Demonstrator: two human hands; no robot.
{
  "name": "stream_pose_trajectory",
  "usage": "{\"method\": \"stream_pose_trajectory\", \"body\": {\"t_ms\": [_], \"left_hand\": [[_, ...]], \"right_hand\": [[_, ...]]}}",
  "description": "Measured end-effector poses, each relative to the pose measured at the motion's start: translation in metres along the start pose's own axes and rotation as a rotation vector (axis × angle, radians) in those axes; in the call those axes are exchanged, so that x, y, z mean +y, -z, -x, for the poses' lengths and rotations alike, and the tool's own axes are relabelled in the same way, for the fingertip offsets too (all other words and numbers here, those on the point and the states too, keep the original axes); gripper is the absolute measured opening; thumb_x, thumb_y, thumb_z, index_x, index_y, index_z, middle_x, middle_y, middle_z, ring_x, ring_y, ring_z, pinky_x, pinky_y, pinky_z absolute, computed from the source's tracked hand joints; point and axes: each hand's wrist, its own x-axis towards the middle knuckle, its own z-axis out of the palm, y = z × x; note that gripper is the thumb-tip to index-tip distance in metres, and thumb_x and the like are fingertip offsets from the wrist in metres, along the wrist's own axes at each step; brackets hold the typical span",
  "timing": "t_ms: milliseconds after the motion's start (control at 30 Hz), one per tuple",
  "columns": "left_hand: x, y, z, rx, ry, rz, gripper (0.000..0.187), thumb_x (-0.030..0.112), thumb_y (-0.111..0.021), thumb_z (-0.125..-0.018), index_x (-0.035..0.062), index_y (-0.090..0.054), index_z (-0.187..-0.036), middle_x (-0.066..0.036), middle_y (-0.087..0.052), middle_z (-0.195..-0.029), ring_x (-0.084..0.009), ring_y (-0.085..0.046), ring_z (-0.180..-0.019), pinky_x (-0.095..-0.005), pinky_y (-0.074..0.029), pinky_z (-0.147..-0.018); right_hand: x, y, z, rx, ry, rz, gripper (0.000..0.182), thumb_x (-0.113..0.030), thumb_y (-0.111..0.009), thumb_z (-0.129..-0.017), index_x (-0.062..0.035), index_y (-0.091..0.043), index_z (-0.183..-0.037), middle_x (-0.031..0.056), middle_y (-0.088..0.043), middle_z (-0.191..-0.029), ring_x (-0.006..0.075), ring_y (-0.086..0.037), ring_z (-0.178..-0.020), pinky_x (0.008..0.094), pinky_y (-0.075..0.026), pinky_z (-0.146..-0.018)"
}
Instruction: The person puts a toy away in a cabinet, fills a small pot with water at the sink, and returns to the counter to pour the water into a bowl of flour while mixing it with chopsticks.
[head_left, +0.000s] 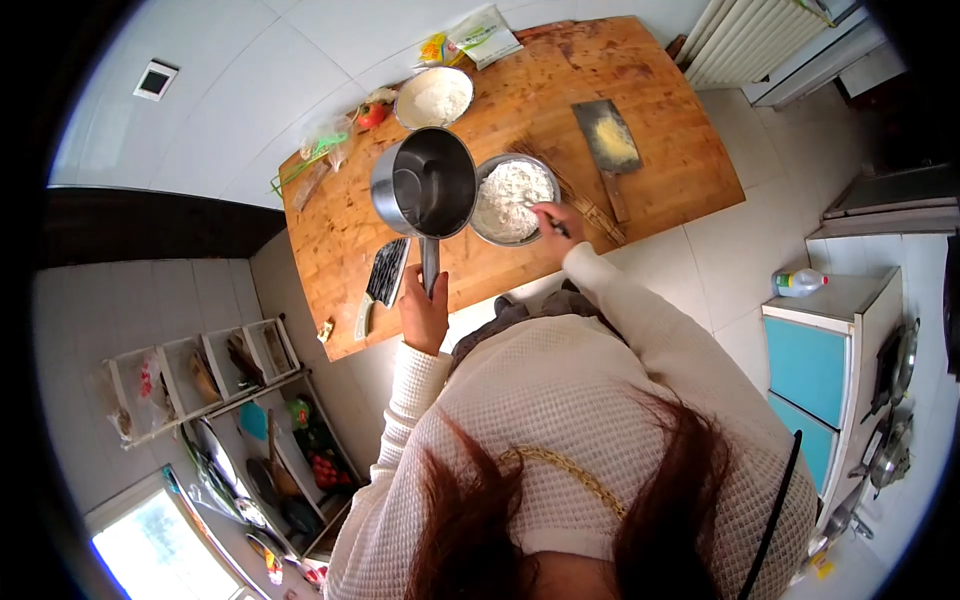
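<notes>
My left hand [424,316] is closed around the handle of a grey metal saucepan [382,195]. The pan is tilted so that its dark inside shows, and I can make out no liquid in it. Just right of the pan stands a metal bowl [478,232] with lumpy white flour [515,192] in it. At the bowl's right rim, my right hand [562,224] is closed on a utensil with a dark end [561,229]; its kind is hidden by the fingers. Left of the pan handle lies a cleaver [386,275] with a pale handle.
Behind stands another bowl [402,108] of white flour, near a tomato [371,116] and bags [485,38]. A second cleaver [595,130] with yellow bits on its blade lies on the right of the wooden table [680,150], beside a bundle of thin sticks [600,217].
</notes>
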Motion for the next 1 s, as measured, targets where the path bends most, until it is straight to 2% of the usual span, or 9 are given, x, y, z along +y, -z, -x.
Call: {"method": "stream_pose_trajectory", "body": {"t_ms": [100, 167, 467, 533, 600, 667, 733, 933, 1000], "left_hand": [[0.000, 0.001, 0.003, -0.060, 0.095, 0.000, 0.026, 0.020, -0.056, -0.083, 0.0012, -0.045, -0.096, -0.020, -0.057, -0.067, -0.0340, -0.058, -0.061, -0.0375, -0.043, -0.052], [-0.007, -0.002, 0.004, -0.033, 0.084, 0.034, 0.026, 0.021, -0.056, -0.082, 0.0004, -0.045, -0.093, -0.010, -0.050, -0.057, -0.0183, -0.049, -0.043, -0.0313, -0.036, -0.041], [-0.014, -0.002, 0.007, 0.018, 0.020, 0.036, 0.025, 0.020, -0.056, -0.083, 0.0010, -0.044, -0.095, -0.009, -0.049, -0.057, -0.0173, -0.047, -0.043, -0.0314, -0.036, -0.041], [-0.012, 0.001, 0.007, -0.013, 0.094, 0.054, 0.026, 0.020, -0.056, -0.083, 0.0007, -0.044, -0.095, -0.010, -0.049, -0.057, -0.0178, -0.048, -0.045, -0.0316, -0.036, -0.042], [-0.003, 0.005, 0.008, -0.028, 0.094, -0.010, 0.026, 0.020, -0.056, -0.083, 0.0018, -0.044, -0.096, -0.019, -0.057, -0.064, -0.0345, -0.058, -0.059, -0.0381, -0.043, -0.051], [-0.005, 0.005, 0.009, -0.028, 0.098, -0.005, 0.025, 0.020, -0.056, -0.082, 0.0017, -0.045, -0.096, -0.019, -0.057, -0.064, -0.0343, -0.058, -0.059, -0.0382, -0.043, -0.051], [-0.002, 0.005, 0.009, -0.049, 0.182, 0.069, 0.025, 0.020, -0.055, -0.083, 0.0004, -0.044, -0.094, -0.010, -0.049, -0.057, -0.0191, -0.049, -0.048, -0.0314, -0.036, -0.044], [-0.010, 0.004, 0.012, -0.030, 0.170, 0.068, 0.026, 0.020, -0.055, -0.083, 0.0006, -0.044, -0.095, -0.010, -0.050, -0.056, -0.0199, -0.052, -0.049, -0.0321, -0.037, -0.044], [-0.009, 0.004, 0.011, -0.002, 0.115, 0.048, 0.026, 0.020, -0.055, -0.083, 0.0007, -0.044, -0.095, -0.010, -0.050, -0.056, -0.0195, -0.052, -0.049, -0.0319, -0.037, -0.044]], "right_hand": [[-0.023, 0.030, 0.003, 0.070, -0.049, 0.161, 0.014, 0.001, -0.054, -0.077, -0.0048, -0.057, -0.089, 0.0111, -0.060, -0.085, 0.0259, -0.058, -0.078, 0.0301, -0.046, -0.066], [-0.022, 0.034, 0.010, 0.049, 0.082, 0.208, 0.013, 0.001, -0.054, -0.077, -0.0048, -0.058, -0.088, 0.0115, -0.060, -0.084, 0.0272, -0.058, -0.077, 0.0312, -0.046, -0.066], [-0.031, -0.038, 0.014, -0.122, 0.186, 0.015, 0.012, -0.003, -0.052, -0.080, -0.0032, -0.056, -0.091, 0.0158, -0.058, -0.090, 0.0301, -0.057, -0.083, 0.0318, -0.046, -0.070], [-0.014, -0.024, 0.012, -0.146, -0.130, -0.112, 0.014, -0.005, -0.051, -0.082, -0.0053, -0.057, -0.094, 0.0146, -0.059, -0.092, 0.0270, -0.058, -0.084, 0.0294, -0.046, -0.071], [-0.004, -0.008, 0.001, -0.001, -0.182, 0.007, 0.014, -0.006, -0.052, -0.081, -0.0059, -0.057, -0.094, 0.0133, -0.060, -0.089, 0.0254, -0.059, -0.079, 0.0287, -0.046, -0.068], [-0.014, 0.008, -0.010, 0.062, -0.034, 0.114, 0.014, -0.005, -0.052, -0.081, -0.0057, -0.058, -0.093, 0.0128, -0.060, -0.088, 0.0251, -0.059, -0.077, 0.0285, -0.046, -0.067], [-0.017, 0.016, -0.010, 0.125, 0.117, 0.221, 0.013, -0.004, -0.052, -0.080, -0.0056, -0.058, -0.092, 0.0122, -0.061, -0.087, 0.0249, -0.060, -0.075, 0.0283, -0.046, -0.067], [-0.023, -0.006, -0.006, -0.222, 0.201, 0.185, 0.011, -0.008, -0.055, -0.080, -0.0046, -0.058, -0.090, 0.0119, -0.061, -0.089, 0.0259, -0.060, -0.079, 0.0315, -0.047, -0.070], [-0.034, -0.003, -0.028, -0.388, -0.080, -0.040, 0.016, -0.012, -0.059, -0.080, -0.0044, -0.060, -0.094, 0.0089, -0.063, -0.087, 0.0167, -0.060, -0.077, 0.0269, -0.046, -0.070]]}}
